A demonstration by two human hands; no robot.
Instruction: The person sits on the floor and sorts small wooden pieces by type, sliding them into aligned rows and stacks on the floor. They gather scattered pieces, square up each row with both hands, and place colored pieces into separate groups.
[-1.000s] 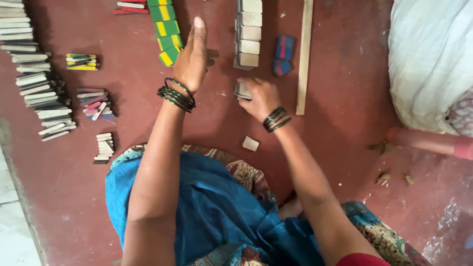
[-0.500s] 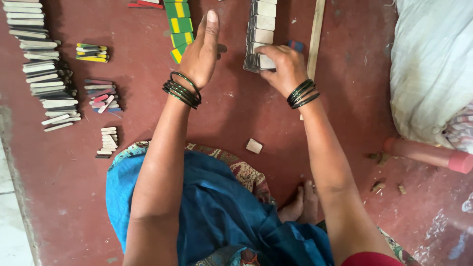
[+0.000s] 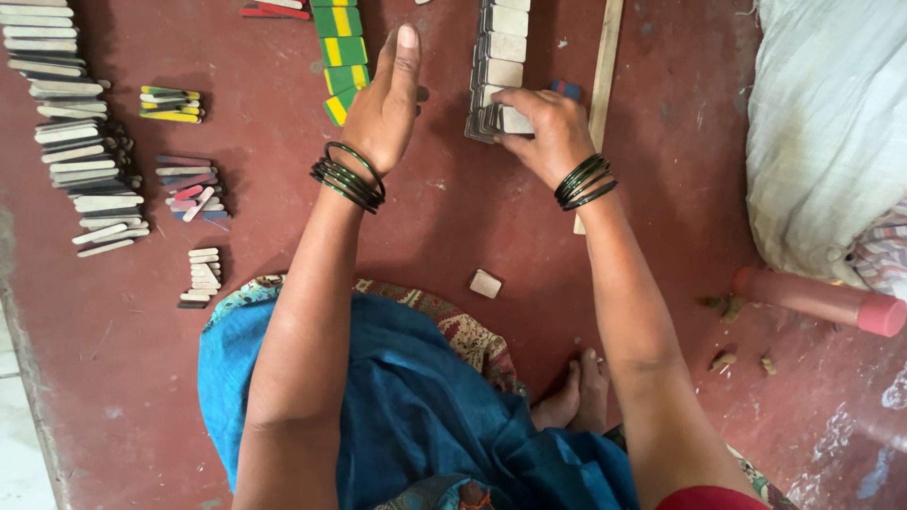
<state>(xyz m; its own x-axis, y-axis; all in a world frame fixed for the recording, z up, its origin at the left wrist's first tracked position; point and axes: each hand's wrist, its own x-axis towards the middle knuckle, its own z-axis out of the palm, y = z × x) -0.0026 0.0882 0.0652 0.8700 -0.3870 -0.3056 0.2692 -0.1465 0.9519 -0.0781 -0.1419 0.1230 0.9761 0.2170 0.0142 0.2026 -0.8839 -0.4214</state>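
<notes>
Person's hands at a row of flat grey tiles (image 3: 499,59) on a red floor (image 3: 444,217), upper centre of the frame.

The right hand (image 3: 543,127) pinches the nearest tile at the row's lower end. The left hand (image 3: 385,104) hovers open, fingers straight, beside green-and-yellow blocks (image 3: 340,47); one loose tile (image 3: 486,283) lies lower centre.

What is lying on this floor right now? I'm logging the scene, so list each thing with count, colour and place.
Pale tile row: one overlapping row, grey-white, top centre.
Green-yellow pieces: one row, top, beside left hand.
Pale stick stacks: many, off-white, far left.
Coloured sticks: small heap, mixed colours, left.
Wooden strip: one, tan, right of tile row.
Loose tile: one, pale, near the knees.
Pink cylinder: one, right.
White sack: one, upper right.
Left hand: raised, empty.
Right hand: on the tile row's near end.
</notes>
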